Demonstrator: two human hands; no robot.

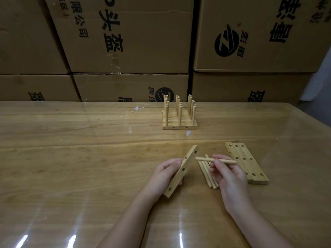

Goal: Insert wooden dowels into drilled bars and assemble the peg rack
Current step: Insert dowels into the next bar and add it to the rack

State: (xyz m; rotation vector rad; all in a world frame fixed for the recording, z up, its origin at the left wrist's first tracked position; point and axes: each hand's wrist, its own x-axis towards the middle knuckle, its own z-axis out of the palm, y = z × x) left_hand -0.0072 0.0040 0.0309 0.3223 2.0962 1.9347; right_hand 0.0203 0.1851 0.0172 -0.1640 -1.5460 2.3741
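**Grip state.** The right grip (231,178), a bare hand, pinches one dowel (204,159) between thumb and fingertips. The dowel lies about level, its free end pointing left. The left grip (164,174) is wrapped around a drilled bar (179,178), thumb on the near face and fingers behind. The bar slants, far end raised and leaning right, with the drilled face turned toward the dowel. Whether its near end rests on the tabletop (89,158) cannot be told.

**Step in hand.** By judgement, this is dowel insertion into a single bar. The dowel tip is near the upper holes of the bar but apart from them; no dowel is seated in this bar yet.

**Next move.** Line the dowel axis up with one hole, square to the drilled face. Brace the bar with the left grip and push straight in. A skewed entry is likely to jam.

**Parts.** The bar is pale wood, flat and rectangular, with a row of round holes along its face. The dowel is a plain round pale stick.

**Surroundings.** Loose dowels (207,174) lie on the tabletop just under the right grip. A stack of drilled bars (249,161) lies to the right of them. A finished peg rack (180,120), its dowels upright, stands far across the tabletop. Cardboard boxes (125,42) are stacked behind.
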